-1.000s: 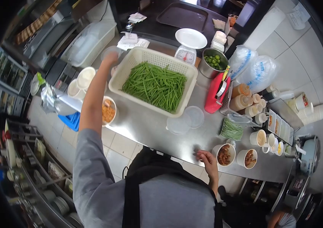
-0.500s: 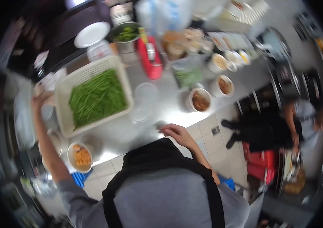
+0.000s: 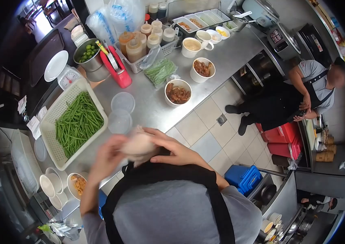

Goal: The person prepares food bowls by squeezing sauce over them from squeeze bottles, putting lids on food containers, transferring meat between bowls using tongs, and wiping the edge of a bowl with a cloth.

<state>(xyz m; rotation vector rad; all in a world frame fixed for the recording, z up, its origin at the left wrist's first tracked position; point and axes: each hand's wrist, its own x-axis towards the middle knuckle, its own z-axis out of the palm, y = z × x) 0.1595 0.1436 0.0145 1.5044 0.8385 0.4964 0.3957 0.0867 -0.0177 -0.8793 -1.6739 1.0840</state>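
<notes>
A crumpled pale cloth or paper [image 3: 137, 147] is between my two hands, close to my chest at the counter's front edge. My left hand [image 3: 109, 156], blurred by motion, has its fingers on the left side of it. My right hand [image 3: 170, 147] lies against its right side, fingers bent round it. Just beyond are two clear round lids [image 3: 120, 121] on the steel counter. Left of them stands a cream basket [image 3: 46, 136] of green beans [image 3: 79, 124]. A white tub with orange food [image 3: 79, 185] stands beside my left forearm.
Two bowls of brown food [image 3: 178, 93] stand near the counter's front edge. Behind them are a bag of beans [image 3: 161, 73], a red tape dispenser [image 3: 116, 67], sauce bottles [image 3: 134, 49] and a scale [image 3: 70, 78]. A co-worker [image 3: 302, 93] stands at the right.
My left hand has come from beyond the basket to my chest, and my right hand has met it there. The pale cloth or paper now shows between them. The view has turned right.
</notes>
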